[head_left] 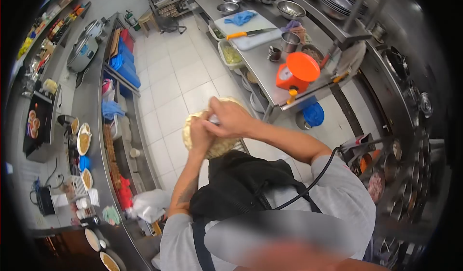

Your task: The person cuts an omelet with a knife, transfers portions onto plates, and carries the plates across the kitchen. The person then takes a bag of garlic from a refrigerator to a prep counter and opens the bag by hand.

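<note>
My left hand [201,132] and my right hand [228,118] meet in front of my chest, over a round container of pale, lumpy food [223,148]. The fingers of both hands are curled and pressed together. Between them shows a small whitish bit of something I cannot make out. Most of the container lies hidden under my hands and wrists, so its rim and what supports it cannot be told.
On the steel counter [263,85] at the right are a white cutting board [258,38], an orange-handled knife [237,35], a blue cloth [240,18], an orange scale [301,71] and metal bowls [291,9]. Left, a long counter [91,107] holds plates of food [84,141] and a cooker [83,53].
</note>
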The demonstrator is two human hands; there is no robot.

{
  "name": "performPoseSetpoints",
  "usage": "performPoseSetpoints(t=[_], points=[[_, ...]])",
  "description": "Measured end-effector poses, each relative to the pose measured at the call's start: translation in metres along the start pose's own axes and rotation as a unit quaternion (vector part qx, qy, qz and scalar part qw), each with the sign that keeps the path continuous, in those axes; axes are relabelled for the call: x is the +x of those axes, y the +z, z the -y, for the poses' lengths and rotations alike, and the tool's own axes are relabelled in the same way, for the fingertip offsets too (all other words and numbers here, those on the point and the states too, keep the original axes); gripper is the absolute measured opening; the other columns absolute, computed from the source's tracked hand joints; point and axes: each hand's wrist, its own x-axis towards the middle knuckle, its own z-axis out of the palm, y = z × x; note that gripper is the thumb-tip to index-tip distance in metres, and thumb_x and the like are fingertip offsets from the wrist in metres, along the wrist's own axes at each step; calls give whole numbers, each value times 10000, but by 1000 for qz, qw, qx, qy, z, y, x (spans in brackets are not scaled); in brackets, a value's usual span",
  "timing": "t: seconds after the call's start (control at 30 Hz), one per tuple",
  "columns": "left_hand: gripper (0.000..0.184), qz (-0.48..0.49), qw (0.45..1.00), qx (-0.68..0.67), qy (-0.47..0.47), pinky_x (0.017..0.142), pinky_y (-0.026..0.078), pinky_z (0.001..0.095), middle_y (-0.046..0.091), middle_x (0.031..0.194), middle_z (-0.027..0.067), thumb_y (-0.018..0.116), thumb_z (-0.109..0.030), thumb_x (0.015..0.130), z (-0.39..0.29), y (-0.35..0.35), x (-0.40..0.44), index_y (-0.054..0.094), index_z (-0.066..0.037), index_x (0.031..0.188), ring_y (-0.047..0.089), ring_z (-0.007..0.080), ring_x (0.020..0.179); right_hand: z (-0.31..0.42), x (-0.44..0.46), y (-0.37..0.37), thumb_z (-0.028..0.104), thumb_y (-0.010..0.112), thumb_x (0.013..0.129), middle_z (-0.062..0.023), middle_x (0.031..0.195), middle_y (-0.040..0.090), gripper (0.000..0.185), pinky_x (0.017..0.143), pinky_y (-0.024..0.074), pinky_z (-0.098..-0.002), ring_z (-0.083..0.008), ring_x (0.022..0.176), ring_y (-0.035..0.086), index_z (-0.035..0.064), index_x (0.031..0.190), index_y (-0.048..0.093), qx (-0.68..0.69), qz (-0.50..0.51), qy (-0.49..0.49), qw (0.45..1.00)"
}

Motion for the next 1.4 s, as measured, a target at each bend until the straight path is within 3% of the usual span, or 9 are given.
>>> performPoseSetpoints(t=[0.1, 0.17, 0.4, 0.67, 0.73, 0.8, 0.97, 1.17, 1.4], points=[[183, 16, 988, -35, -150, 561, 380, 415, 539, 592, 162, 693, -108, 780, 103, -1, 54, 544, -21, 722, 490, 325, 521, -81, 113, 16, 305, 688, 853, -175, 799, 638, 337, 682, 490, -458, -346, 764, 626, 21, 894, 512, -52, -77, -129, 987], [282, -13, 978, -34, -207, 511, 313, 318, 406, 555, 63, 645, -115, 886, 163, 5, 91, 489, 14, 690, 339, 111, 583, -161, 190, 15, 311, 673, 858, -166, 856, 648, 299, 709, 502, -454, -336, 822, 631, 34, 888, 565, -92, -49, -47, 993], [288, 27, 956, -60, -285, 504, 323, 332, 391, 557, 83, 644, -114, 891, 350, 28, 203, 484, 9, 686, 357, 112, 566, -351, 332, -58, 279, 654, 842, -169, 850, 711, 231, 778, 528, -453, -349, 858, 682, 52, 871, 690, -165, -5, 298, 940], [266, 15, 957, -74, -281, 514, 313, 299, 423, 574, 13, 646, -116, 896, 525, 40, 379, 527, 9, 693, 369, 80, 590, -509, 469, -41, 279, 672, 825, -167, 944, 705, 271, 871, 518, -455, -365, 953, 661, 43, 955, 699, -235, -37, 335, 912], [258, 21, 956, -63, -285, 517, 312, 296, 442, 579, -1, 647, -122, 902, 563, 42, 425, 548, 12, 704, 378, 73, 598, -567, 503, -17, 226, 653, 822, -173, 929, 697, 234, 806, 549, -454, -356, 950, 668, 32, 944, 698, -345, -108, 223, 905], [217, 43, 949, -40, -308, 575, 382, 277, 570, 659, -5, 666, -129, 923, 589, 41, 475, 626, 38, 790, 452, 66, 667, -630, 537, 6, 193, 635, 818, -182, 918, 693, 213, 755, 560, -451, -354, 908, 678, 24, 933, 696, -383, -45, 253, 887], [168, -31, 949, -33, -313, 646, 427, 258, 610, 723, -7, 653, -116, 929, 690, 51, 568, 674, 38, 865, 503, 66, 728, -604, 683, 53, 147, 575, 842, -204, 836, 662, 173, 673, 546, -499, -397, 706, 665, 17, 789, 676, -329, 4, 253, 910], [129, -61, 923, -20, -380, 602, 385, 247, 558, 699, -47, 634, -62, 919, 817, 43, 681, 643, 33, 832, 437, 44, 685, -679, 862, 43, 167, 585, 809, -236, 831, 693, 202, 742, 551, -482, -407, 823, 688, 3, 829, 700, -292, 73, 344, 889], [184, 2, 940, 50, -337, 567, 352, 261, 487, 625, 3, 633, -105, 908, 1008, 82, 827, 608, 28, 784, 393, 60, 639, -775, 1026, -49, 224, 587, 894, -174, 873, 713, 221, 784, 532, -440, -364, 843, 690, 58, 955, 719, -226, -67, 449, 862]])
